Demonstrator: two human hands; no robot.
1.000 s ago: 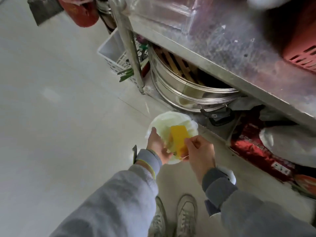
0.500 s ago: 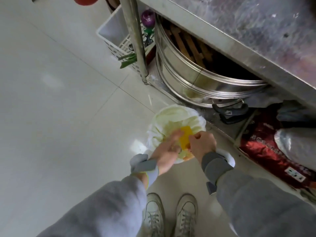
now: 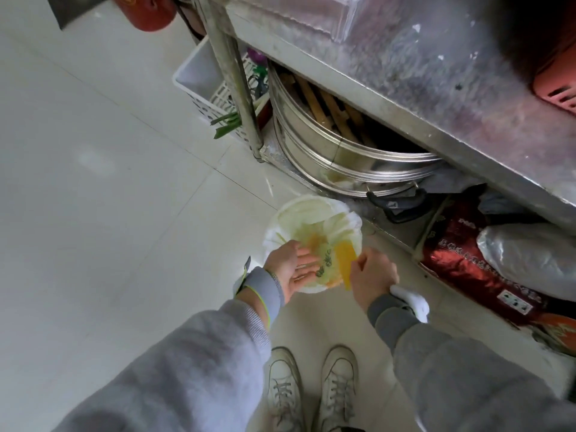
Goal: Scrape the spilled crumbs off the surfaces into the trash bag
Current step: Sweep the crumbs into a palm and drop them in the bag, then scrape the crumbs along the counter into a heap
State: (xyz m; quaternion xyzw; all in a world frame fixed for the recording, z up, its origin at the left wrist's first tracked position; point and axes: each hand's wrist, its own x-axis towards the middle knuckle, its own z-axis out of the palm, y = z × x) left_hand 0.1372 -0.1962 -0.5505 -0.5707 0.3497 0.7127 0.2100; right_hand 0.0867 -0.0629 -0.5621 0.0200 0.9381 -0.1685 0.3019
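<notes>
At frame centre, the left hand (image 3: 294,267) lay flat-fingered over the white plastic trash bag (image 3: 311,213); the right hand (image 3: 372,275) gripped a flat yellow plastic scraper (image 3: 345,258).

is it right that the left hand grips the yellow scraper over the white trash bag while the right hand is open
Not quite: the head view shows the hands swapped. The right hand grips the yellow scraper over the white trash bag, while the left hand is open.
</notes>
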